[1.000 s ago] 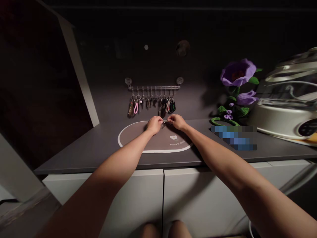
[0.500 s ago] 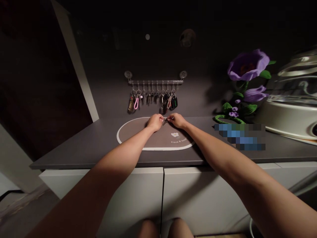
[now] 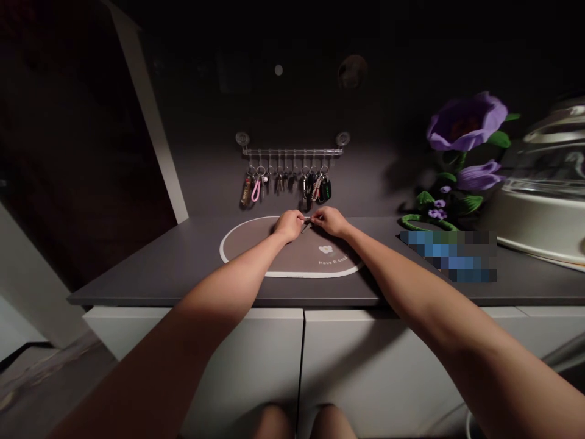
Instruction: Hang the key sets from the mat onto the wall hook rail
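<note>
While pale lettering on the oval mat (image 3: 256,250) begins "Have", the rest blurred, a brown tag (image 3: 245,192) on the clear hook rail's (image 3: 292,152) left end reads "Love". Over the mat's far side, a small metal key (image 3: 306,227) slants, long axis running far right to near left. The left hand (image 3: 289,224) and right hand (image 3: 329,221), just apart, pinch it between closed fingertips.

At grip: small silver-grey piece (image 3: 306,227), metallic-looking, slight sheen. Beneath grip — oval taupe white-edged mat (image 3: 249,244), smooth, matt. Above grip: straight clear plastic hook rail (image 3: 292,152), glossy. Right of grip — large purple cup-shaped cloth-looking flower (image 3: 479,128), matt.
</note>
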Motion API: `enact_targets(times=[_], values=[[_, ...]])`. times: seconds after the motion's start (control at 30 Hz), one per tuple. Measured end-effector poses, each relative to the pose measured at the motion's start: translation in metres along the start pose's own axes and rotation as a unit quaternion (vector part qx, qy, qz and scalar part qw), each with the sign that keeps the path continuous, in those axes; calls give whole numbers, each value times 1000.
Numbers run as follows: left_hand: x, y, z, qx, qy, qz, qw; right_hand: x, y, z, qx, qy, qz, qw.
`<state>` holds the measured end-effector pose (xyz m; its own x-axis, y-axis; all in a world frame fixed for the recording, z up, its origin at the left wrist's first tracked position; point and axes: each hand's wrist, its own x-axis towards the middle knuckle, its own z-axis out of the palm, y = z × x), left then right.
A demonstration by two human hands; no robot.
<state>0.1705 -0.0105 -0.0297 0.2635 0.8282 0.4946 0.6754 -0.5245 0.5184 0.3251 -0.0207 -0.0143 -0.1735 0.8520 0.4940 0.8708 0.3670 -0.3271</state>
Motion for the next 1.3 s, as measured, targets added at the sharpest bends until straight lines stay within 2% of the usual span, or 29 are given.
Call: enact_targets(times=[0.2, 0.33, 0.5, 0.7, 0.83, 0.97, 1.1, 1.3], values=[[1, 0, -1, -21, 42, 11, 999, -2, -6, -6, 36, 24, -2, 999], [2, 0, -2, -40, 66, 28, 997, -4, -7, -8, 151, 24, 9, 988], [2, 2, -3, -63, 78, 45, 994, -5, -7, -10, 322, 52, 17, 945], [2, 3, -2, -77, 85, 70, 991, -7, -10, -16, 435, 65, 31, 898], [3, 3, 0, -84, 86, 93, 988, -10, -12, -21, 515, 62, 60, 853], [3, 4, 2, -92, 86, 117, 985, -12, -11, -24, 555, 80, 83, 824], [1, 6, 3, -108, 83, 119, 984, -11, -8, -25, 567, 98, 83, 814], [-1, 9, 5, -122, 69, 125, 982, -6, -5, -30, 575, 169, 128, 790]])
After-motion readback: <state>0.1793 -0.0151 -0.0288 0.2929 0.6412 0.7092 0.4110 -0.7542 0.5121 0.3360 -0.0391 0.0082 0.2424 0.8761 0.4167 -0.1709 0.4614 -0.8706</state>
